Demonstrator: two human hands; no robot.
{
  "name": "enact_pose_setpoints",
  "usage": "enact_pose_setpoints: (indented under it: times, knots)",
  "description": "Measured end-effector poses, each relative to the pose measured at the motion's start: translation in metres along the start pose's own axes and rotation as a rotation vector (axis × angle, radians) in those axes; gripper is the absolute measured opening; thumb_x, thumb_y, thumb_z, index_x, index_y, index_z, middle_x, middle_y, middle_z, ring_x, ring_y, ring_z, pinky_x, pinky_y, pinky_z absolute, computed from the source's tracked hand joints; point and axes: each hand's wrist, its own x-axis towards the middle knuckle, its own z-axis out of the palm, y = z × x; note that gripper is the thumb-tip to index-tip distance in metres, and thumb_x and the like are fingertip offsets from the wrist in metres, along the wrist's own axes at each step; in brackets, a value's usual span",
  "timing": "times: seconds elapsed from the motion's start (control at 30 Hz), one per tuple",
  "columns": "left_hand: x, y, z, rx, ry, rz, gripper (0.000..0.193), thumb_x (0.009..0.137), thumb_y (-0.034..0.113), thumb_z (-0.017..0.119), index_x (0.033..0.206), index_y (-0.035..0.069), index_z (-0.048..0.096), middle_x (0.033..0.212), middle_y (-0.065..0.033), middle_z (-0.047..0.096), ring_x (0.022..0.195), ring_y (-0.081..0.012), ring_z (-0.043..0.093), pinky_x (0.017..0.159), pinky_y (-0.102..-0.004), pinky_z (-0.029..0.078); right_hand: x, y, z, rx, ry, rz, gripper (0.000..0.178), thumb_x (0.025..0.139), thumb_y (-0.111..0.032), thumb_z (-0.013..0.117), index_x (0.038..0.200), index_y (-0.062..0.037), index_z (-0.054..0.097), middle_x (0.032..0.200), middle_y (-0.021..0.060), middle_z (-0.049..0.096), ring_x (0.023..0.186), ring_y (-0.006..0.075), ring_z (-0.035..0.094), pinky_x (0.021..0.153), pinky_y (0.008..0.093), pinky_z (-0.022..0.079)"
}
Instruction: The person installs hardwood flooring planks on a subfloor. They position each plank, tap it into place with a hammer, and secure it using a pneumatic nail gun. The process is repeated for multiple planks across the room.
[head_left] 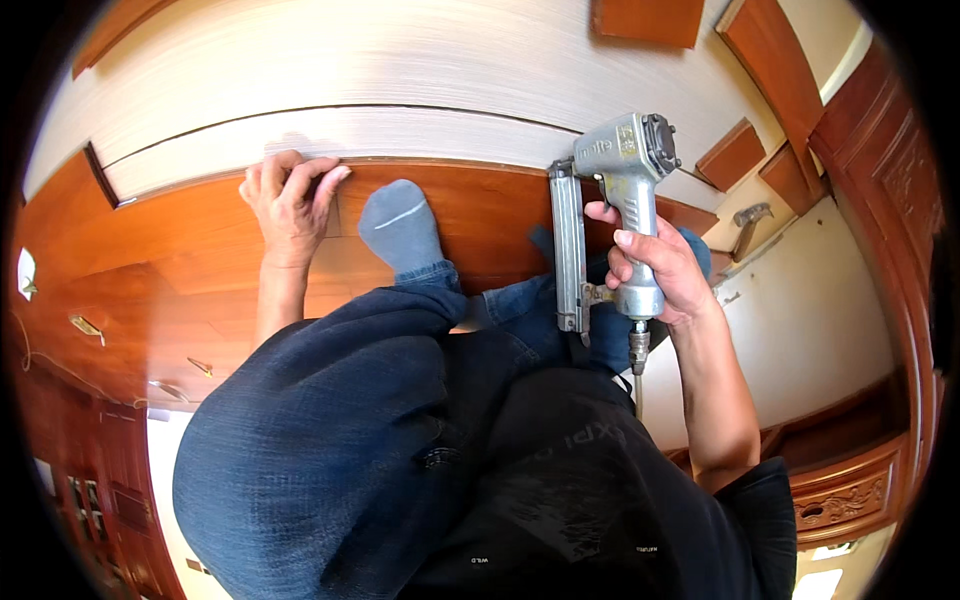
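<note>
My right hand (678, 268) is wrapped around the grip of a silver pneumatic nail gun (638, 200), held raised over the floor beside my knee. An air hose (639, 392) runs down from its handle. The long nail magazine stands to the left of the grip. My left hand (288, 205) rests on the far edge of a reddish-brown wooden floor plank (480, 205), its fingers bent over that edge and the thumb apart. Beyond the edge lies pale, streaked underlay (390, 132) with a dark seam across it. My grey-socked foot stands on the planks between my hands.
Cut plank pieces (730, 155) lie at the far right, with a hammer (749, 228) near them. A longer plank (772, 70) lies by the dark carved wood panel (885, 140). Carved furniture (845, 500) stands at lower right. Small tools (87, 327) lie on the laid floor at left.
</note>
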Motion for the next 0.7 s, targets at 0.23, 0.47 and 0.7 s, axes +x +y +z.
enact_pose_setpoints:
  times: [0.23, 0.47, 0.7]
  knots:
    - [0.007, 0.013, -0.002, -0.034, -0.079, 0.071, 0.015, 0.085, 0.026, 0.086, 0.094, 0.019, 0.075, 0.094, 0.0019, 0.062, 0.091, -0.0206, 0.056, 0.082, -0.0386, 0.039, -0.018, -0.01, -0.039, -0.072, 0.052, -0.01, 0.061, 0.097, -0.011, 0.07, 0.151, 0.0019, 0.044, 0.132, 0.0066, 0.059, 0.073, 0.0085, 0.061, 0.071, 0.0313, 0.061]
    - [0.058, 0.113, 0.034, -0.647, -0.358, 0.205, 0.012, 0.094, 0.021, 0.077, 0.093, 0.009, 0.073, 0.085, -0.0054, 0.062, 0.077, -0.0188, 0.06, 0.068, -0.0337, 0.05, -0.022, -0.013, -0.069, -0.141, 0.037, 0.045, 0.062, 0.095, -0.011, 0.072, 0.151, -0.0002, 0.047, 0.127, 0.0048, 0.059, 0.072, 0.0086, 0.061, 0.072, 0.0306, 0.06]
    - [0.049, 0.156, 0.073, -0.776, -0.586, 0.296, 0.011, 0.093, 0.019, 0.072, 0.086, 0.011, 0.069, 0.082, -0.0068, 0.061, 0.07, -0.028, 0.064, 0.062, -0.0385, 0.055, -0.036, -0.029, -0.107, -0.119, 0.084, 0.034, 0.062, 0.094, -0.01, 0.074, 0.149, 0.0007, 0.05, 0.132, 0.0051, 0.061, 0.07, 0.0078, 0.062, 0.069, 0.0299, 0.061]
